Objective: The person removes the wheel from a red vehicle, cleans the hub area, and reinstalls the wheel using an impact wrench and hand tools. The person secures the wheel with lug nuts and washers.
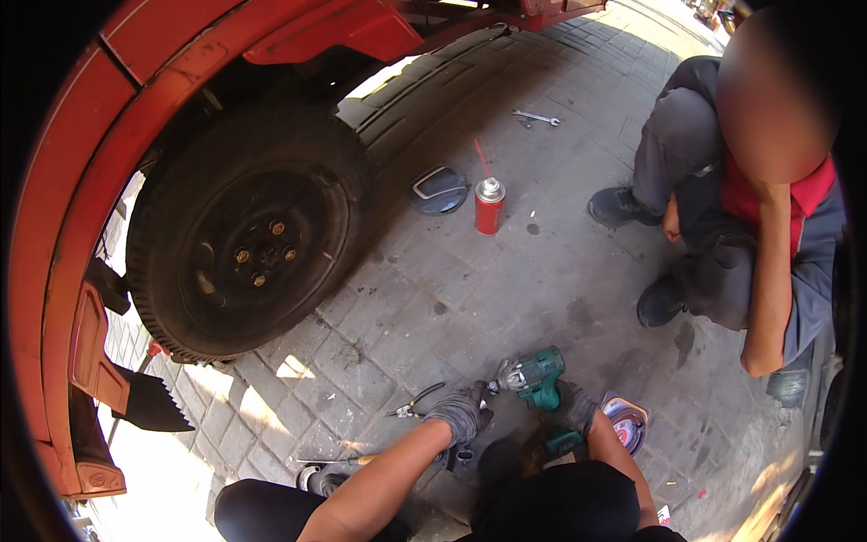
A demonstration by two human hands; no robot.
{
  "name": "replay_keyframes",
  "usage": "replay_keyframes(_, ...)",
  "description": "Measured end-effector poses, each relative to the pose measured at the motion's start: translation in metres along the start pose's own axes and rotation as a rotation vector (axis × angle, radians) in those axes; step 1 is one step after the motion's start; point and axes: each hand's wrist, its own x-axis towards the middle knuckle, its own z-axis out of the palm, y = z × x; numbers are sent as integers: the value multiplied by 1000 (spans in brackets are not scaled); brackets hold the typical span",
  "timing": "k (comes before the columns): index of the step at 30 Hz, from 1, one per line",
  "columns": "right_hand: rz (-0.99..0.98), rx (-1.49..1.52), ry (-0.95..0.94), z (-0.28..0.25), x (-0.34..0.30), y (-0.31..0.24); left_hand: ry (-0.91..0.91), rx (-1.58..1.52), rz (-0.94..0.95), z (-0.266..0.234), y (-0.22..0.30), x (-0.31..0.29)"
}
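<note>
A green cordless impact wrench (540, 372) lies level just above the paving in front of me, its silver nose to the left. My right hand (576, 408), in a grey glove, is closed round its handle. The green base of the tool (564, 442) shows below that hand. My left hand (461, 412), also gloved, is curled right beside the nose; what its fingers hold is hidden. Black-handled pliers (416, 403) lie on the ground to its left. Close below the left hand are dark sockets (464, 454).
A truck wheel (262, 239) with brass-coloured nuts stands under a red body (68, 208) at left. Beyond my hands are a red spray can (489, 210), a dark round cap (439, 190) and a wrench (536, 117). A person (722, 208) squats at right. A round package (626, 423) lies near my right hand.
</note>
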Motion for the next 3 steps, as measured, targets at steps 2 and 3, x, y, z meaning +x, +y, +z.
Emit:
replay_keyframes(2,85,23,19,2,0,14,-68,-22,30,5,3,4)
replay_keyframes(3,94,50,12,3,4,21,-92,-19,-4,8,6,7)
